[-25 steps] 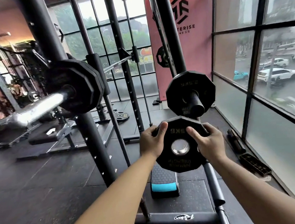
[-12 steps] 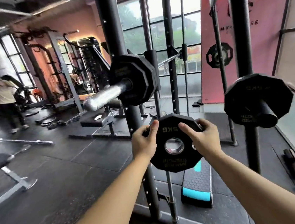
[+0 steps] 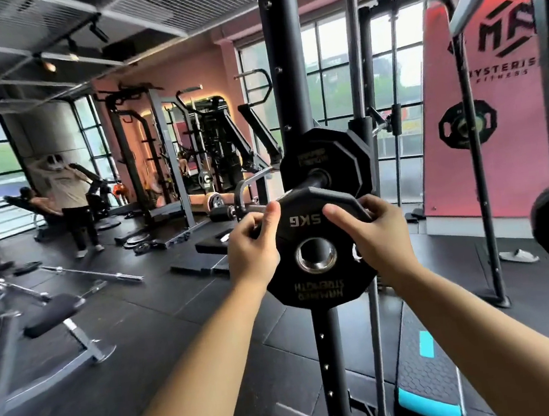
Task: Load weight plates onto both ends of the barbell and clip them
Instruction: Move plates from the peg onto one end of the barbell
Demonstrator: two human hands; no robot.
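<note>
I have the 5 kg plate point(image 3: 316, 285) up in both hands, flat face toward me, lettering upside down. My left hand point(image 3: 254, 249) grips its left rim, thumb laid over the front; my right hand point(image 3: 377, 235) clamps the right rim the same way. The plate hangs just below and in front of the barbell sleeve point(image 3: 318, 179) (one larger black plate point(image 3: 328, 153) already sits on it), not yet threaded on. The rack upright point(image 3: 284, 69) shows through its steel-ringed hole.
</note>
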